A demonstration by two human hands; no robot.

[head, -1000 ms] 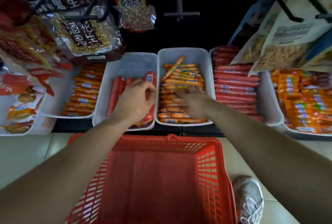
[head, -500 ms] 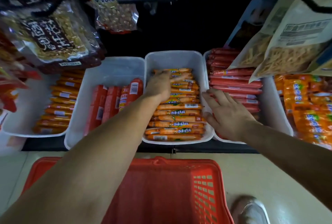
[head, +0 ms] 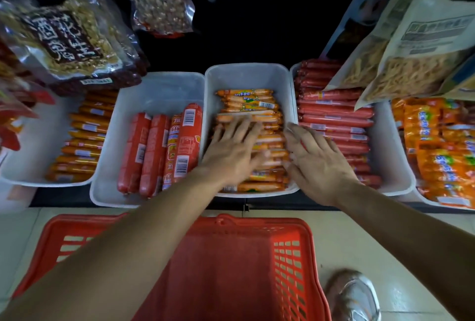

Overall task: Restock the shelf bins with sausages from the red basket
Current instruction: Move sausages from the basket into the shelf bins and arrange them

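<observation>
Left hand (head: 231,151) has slid back beside right hand (head: 318,163) mid-frame, both grips released (fingers flat), seemingly levelling orange sausages (head: 246,100).

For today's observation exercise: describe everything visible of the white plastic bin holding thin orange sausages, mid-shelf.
The white rectangular plastic bin has rounded corners and smooth, matte walls. It sits level on the dark shelf, flanked closely by similar bins. Thin orange wrapped sausages lie crosswise in stacked rows, filling its near part; the far end is bare. The left hand lies flat on the sausages; the right hand is at the right rim.
</observation>
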